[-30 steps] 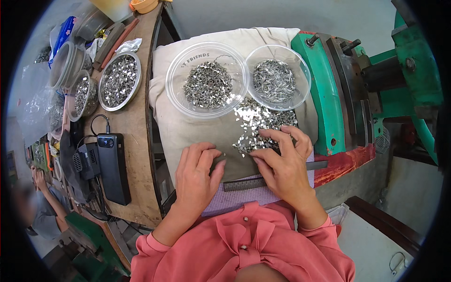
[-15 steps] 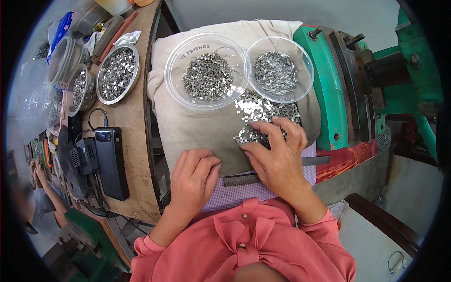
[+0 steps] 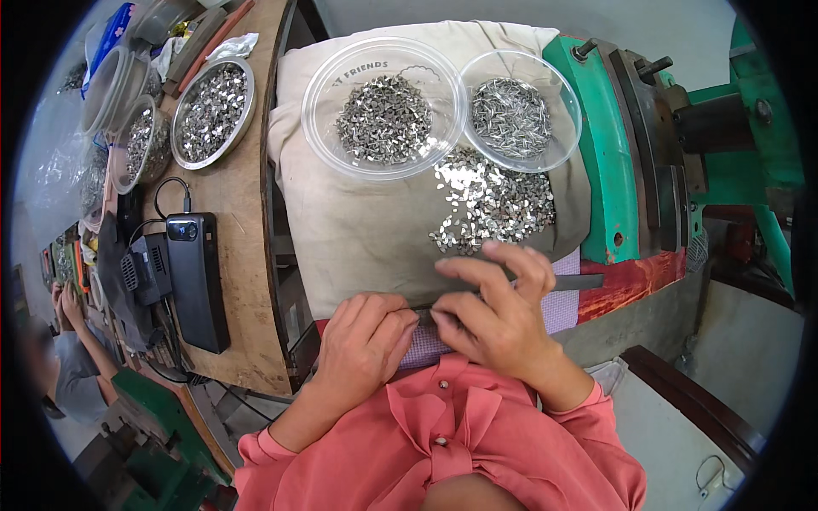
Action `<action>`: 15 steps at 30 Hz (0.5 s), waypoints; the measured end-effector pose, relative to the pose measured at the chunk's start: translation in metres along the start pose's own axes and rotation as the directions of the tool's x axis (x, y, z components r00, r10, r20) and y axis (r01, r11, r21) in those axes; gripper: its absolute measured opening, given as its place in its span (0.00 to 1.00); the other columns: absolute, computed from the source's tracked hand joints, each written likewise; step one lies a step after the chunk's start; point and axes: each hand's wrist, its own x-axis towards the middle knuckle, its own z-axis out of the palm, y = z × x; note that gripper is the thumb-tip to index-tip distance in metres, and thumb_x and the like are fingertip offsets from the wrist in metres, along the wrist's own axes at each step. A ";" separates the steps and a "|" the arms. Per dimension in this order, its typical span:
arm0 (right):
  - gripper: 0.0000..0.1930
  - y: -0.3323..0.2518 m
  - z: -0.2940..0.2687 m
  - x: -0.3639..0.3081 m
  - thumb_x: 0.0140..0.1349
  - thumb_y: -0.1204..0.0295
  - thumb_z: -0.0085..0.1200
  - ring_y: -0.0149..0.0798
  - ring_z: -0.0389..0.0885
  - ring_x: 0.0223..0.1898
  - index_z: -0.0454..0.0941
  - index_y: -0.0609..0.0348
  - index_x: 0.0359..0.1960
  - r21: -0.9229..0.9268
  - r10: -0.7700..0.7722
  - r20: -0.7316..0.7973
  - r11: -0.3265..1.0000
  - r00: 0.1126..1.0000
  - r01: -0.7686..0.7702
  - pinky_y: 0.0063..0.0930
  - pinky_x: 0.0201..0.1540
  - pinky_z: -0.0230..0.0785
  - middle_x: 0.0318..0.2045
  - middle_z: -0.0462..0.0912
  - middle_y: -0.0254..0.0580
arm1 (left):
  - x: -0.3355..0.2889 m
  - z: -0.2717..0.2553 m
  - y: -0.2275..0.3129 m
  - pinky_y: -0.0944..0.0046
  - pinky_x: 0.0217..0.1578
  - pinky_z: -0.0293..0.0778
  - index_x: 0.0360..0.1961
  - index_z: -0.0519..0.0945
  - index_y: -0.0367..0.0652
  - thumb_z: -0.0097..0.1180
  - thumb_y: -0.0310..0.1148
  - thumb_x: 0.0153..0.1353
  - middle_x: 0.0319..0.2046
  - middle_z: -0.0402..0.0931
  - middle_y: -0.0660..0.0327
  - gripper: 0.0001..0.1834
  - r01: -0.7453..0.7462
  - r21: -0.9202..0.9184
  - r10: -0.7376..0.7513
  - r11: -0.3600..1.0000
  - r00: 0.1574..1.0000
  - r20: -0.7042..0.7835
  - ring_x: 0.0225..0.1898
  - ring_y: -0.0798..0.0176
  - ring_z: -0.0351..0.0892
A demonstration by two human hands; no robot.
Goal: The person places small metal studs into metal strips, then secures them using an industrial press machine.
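My left hand (image 3: 366, 341) is closed at the near edge of the cloth, thumb pressed against the fingertips. Anything it pinches is too small or hidden to name. Close by on the right, my right hand (image 3: 498, 311) brings thumb and a finger together, its other fingers raised. What lies in that pinch cannot be made out. Under the hands runs a dark flat metal strip (image 3: 579, 282), mostly covered by them. Just beyond my right hand, small shiny metal chips (image 3: 494, 204) are spread over the grey-beige cloth (image 3: 349, 230).
Behind the chips stand a clear tub of metal chips (image 3: 313, 140) and a clear tub of thin metal pins (image 3: 573, 128). A green machine (image 3: 601, 162) borders the right. On the left wooden bench (image 3: 247, 281) are a black power bank (image 3: 198, 289) and a chip-filled metal bowl (image 3: 176, 136).
My right hand has drawn back from the chip pile toward my left hand, its thumb and finger now close to the left fingertips. The left hand has shifted slightly right and nearer.
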 end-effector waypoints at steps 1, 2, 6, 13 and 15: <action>0.07 -0.002 0.001 -0.005 0.49 0.67 0.66 0.44 0.65 0.60 0.79 0.46 0.27 -0.003 0.001 0.000 1.000 1.000 -0.001 0.45 0.61 0.51 0.51 0.80 0.27 | 0.000 0.000 0.000 0.57 0.36 0.73 0.35 0.80 0.40 0.68 0.23 0.47 0.37 0.77 0.57 0.13 -0.002 -0.003 0.002 1.000 1.000 0.000 0.36 0.52 0.77; 0.07 -0.003 0.005 -0.011 0.49 0.66 0.66 0.44 0.66 0.60 0.80 0.45 0.28 -0.017 -0.004 -0.001 1.000 1.000 0.004 0.45 0.61 0.51 0.51 0.80 0.27 | -0.001 0.001 0.001 0.57 0.36 0.73 0.34 0.79 0.40 0.68 0.23 0.47 0.37 0.77 0.57 0.13 0.001 -0.010 -0.001 1.000 1.000 -0.005 0.36 0.52 0.77; 0.07 0.001 0.004 -0.016 0.48 0.65 0.69 0.45 0.66 0.59 0.83 0.44 0.29 0.033 0.046 0.031 0.998 0.998 -0.047 0.45 0.62 0.50 0.50 0.80 0.26 | -0.001 0.003 0.002 0.57 0.36 0.73 0.35 0.79 0.40 0.68 0.23 0.47 0.37 0.77 0.57 0.13 0.029 -0.026 -0.029 0.999 0.999 -0.026 0.36 0.51 0.77; 0.06 0.025 0.003 0.011 0.47 0.68 0.68 0.46 0.66 0.59 0.86 0.43 0.28 -0.146 0.081 -0.040 0.985 0.996 -0.086 0.46 0.61 0.51 0.49 0.80 0.28 | -0.003 0.008 -0.001 0.56 0.37 0.72 0.36 0.79 0.40 0.68 0.23 0.47 0.37 0.77 0.56 0.14 0.021 -0.025 -0.022 0.999 0.999 -0.039 0.36 0.51 0.76; 0.06 0.029 0.007 0.018 0.46 0.69 0.67 0.46 0.66 0.60 0.85 0.43 0.27 -0.161 0.064 -0.037 0.985 0.997 -0.069 0.46 0.61 0.51 0.49 0.79 0.28 | -0.004 0.008 -0.001 0.56 0.37 0.72 0.36 0.79 0.40 0.68 0.24 0.48 0.37 0.78 0.56 0.14 0.026 -0.042 -0.028 0.999 0.998 -0.052 0.36 0.51 0.76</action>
